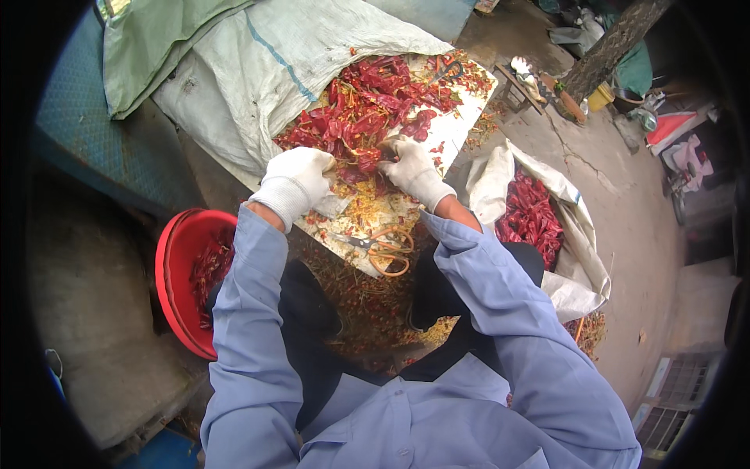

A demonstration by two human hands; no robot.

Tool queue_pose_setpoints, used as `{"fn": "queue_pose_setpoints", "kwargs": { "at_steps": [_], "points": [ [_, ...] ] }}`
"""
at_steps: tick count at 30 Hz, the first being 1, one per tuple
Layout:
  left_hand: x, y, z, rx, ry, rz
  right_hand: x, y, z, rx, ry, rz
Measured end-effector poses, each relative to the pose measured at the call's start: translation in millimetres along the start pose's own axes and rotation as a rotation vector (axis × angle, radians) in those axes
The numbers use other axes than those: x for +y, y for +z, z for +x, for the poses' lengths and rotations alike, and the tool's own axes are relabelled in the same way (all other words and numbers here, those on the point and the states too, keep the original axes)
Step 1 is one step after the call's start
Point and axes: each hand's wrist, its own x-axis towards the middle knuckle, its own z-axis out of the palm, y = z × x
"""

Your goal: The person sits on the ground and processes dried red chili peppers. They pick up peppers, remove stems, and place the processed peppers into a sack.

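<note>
White knitted gloves cover both hands. My left hand (302, 177) is at the near left edge of a heap of dried red chili peppers (366, 120), fingers curled; what lies between them is hidden. Across from it, my right hand (412, 169) has its thumb and fingers bent at the peppers, and its fingertips are partly hidden among them. The heap spills from a white woven sack (234, 76) onto a pale board (460, 126). Orange-handled scissors (389, 251) lie at the board's near corner among yellow seeds. Dark-handled scissors (450, 69) rest at the heap's far side.
At the left stands a red plastic basin (170, 281) with chilies inside. An open white woven sack (586, 252) of red chilies stands at the right. Stems and seeds litter the ground between the knees. A tree trunk (609, 47) and a yellow container (600, 97) are at the upper right.
</note>
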Motion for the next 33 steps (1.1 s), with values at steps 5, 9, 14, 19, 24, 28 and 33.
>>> {"fn": "queue_pose_setpoints", "kwargs": {
  "at_steps": [5, 9, 14, 19, 24, 28, 33],
  "points": [
    [6.9, 2.1, 9.3, 0.11, -0.068, -0.131, -20.1, -24.4, 2.0, 0.007, -0.038, 0.011],
    [13.4, 5.4, 19.0, 0.211, -0.128, -0.384, -40.9, -35.1, 1.7, 0.033, 0.023, 0.032],
    [14.7, 6.2, 25.5, 0.37, -0.286, -1.232, -64.1, -47.1, -0.8, 0.062, 0.109, 0.199],
    [23.5, 19.7, 29.2, 0.331, -0.316, -1.512, -76.4, -46.6, -0.5, 0.143, 0.103, 0.215],
    [24.1, 31.1, 34.7, 0.407, -0.317, -1.626, -71.2, -46.4, 1.9, 0.143, 0.049, 0.294],
    [16.3, 16.8, 34.6, 0.659, -0.274, -1.712, -61.0, -62.2, 5.4, 0.142, 0.067, 0.313],
    [27.5, -4.7, 27.2, 0.811, -0.132, -1.231, -58.8, -71.0, 0.7, 0.098, -0.044, 0.112]
  ]
}}
